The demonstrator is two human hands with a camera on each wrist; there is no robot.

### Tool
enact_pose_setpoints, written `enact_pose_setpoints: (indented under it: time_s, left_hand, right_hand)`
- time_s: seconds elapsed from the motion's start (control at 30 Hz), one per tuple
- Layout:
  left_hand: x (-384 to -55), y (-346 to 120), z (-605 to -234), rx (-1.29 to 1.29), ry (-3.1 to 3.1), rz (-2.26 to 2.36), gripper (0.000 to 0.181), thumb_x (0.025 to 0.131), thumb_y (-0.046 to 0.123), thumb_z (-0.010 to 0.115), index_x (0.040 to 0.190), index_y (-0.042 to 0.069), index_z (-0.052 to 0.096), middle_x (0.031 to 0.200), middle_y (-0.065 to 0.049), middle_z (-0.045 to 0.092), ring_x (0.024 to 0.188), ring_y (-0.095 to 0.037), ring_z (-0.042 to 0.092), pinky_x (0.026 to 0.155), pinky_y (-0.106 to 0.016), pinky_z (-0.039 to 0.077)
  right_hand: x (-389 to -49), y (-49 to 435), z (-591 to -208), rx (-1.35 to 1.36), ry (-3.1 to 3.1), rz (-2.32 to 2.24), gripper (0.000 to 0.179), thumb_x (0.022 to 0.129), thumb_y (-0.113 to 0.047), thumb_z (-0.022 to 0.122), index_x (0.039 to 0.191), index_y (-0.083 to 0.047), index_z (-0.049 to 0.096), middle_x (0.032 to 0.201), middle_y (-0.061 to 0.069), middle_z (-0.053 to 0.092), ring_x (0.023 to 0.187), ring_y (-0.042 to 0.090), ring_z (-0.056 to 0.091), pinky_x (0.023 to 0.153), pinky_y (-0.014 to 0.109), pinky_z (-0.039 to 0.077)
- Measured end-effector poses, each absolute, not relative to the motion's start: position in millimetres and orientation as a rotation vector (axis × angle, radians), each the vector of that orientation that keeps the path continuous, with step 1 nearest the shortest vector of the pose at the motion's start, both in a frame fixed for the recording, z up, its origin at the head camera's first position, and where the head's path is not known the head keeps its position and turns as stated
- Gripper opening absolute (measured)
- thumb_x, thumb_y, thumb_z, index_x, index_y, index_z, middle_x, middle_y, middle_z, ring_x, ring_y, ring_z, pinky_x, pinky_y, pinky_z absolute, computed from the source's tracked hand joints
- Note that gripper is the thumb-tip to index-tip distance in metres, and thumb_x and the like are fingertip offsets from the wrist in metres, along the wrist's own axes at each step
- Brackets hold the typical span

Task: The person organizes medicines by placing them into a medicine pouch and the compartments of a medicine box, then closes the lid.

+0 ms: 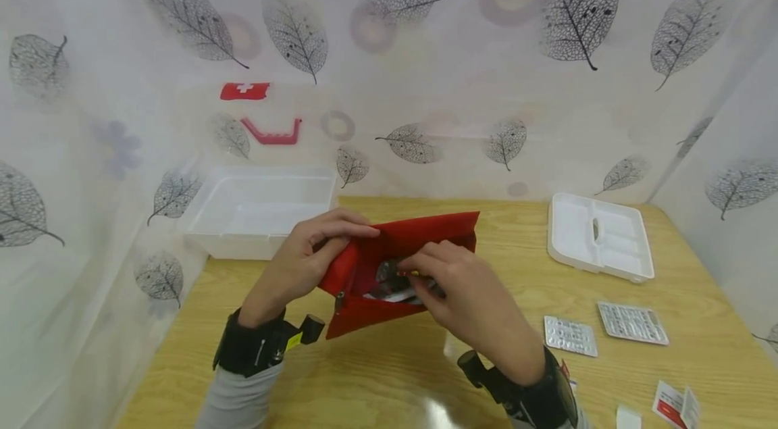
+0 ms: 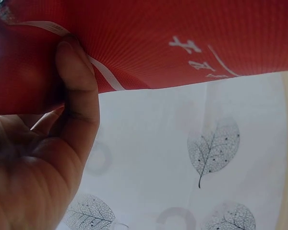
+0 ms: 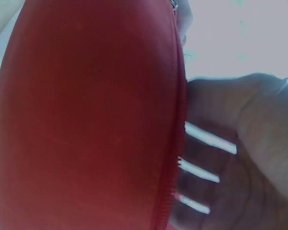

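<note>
A red zippered pouch (image 1: 389, 311) is held up over the table with its mouth spread. My left hand (image 1: 306, 257) grips its left end, the thumb (image 2: 79, 81) pressed on the red fabric beside a white printed line. Inside lie a dark, see-through crumpled piece (image 1: 387, 272) and something white. My right hand (image 1: 458, 280) reaches into the mouth, its fingers bent down among the contents. A tiny red and yellow bit shows by these fingers; I cannot tell whether they hold it. In the right wrist view the pouch's side (image 3: 86, 120) hides the fingertips.
A white open bin (image 1: 237, 245) stands at the back left. To the right are a white compartment tray (image 1: 571, 240), two silver blister packs (image 1: 570, 336) (image 1: 633, 323) and a folded red-and-white card (image 1: 671, 402). A red handle shape (image 1: 276, 138) shows against the leaf-patterned backdrop.
</note>
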State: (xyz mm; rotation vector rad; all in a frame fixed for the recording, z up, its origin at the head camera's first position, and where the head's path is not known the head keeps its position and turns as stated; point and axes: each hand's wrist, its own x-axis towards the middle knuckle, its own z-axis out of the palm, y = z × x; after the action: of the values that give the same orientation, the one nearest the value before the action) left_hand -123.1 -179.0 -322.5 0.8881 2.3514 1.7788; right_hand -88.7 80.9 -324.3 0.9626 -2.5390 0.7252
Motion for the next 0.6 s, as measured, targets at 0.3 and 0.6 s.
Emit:
enact_pose_setpoints:
  time_s: [0.3,0.6]
  left_hand:
    - [-123.2,-182.5,-321.8,0.867,2.354,1.770,0.033,0.105,0.002,0.048,0.121,0.014,0.074,0.128,-0.001,0.063,0.117,-0.023,0.061,0.087,-0.040,0.060]
    - [-124.7,-180.9,-324.1,0.887,2.408,1.742,0.033,0.104,0.002,0.048,0.120,0.014,0.075,0.127,0.001,0.064,0.118,-0.017,0.060,0.091,-0.036,0.058]
  right_hand:
    - [-88.5,79.8,-326.3,0.952,-2.716,0.906,0.017,0.096,-0.006,0.067,0.110,-0.014,0.074,0.102,-0.004,0.070,0.086,0.006,0.060,0.072,0.025,0.054]
    - [-88.8,72.6,-330.0,1.062,-2.766,0.905,0.022,0.099,-0.011,0.063,0.119,-0.016,0.072,0.104,-0.007,0.065,0.082,0.004,0.057,0.073,0.022,0.053]
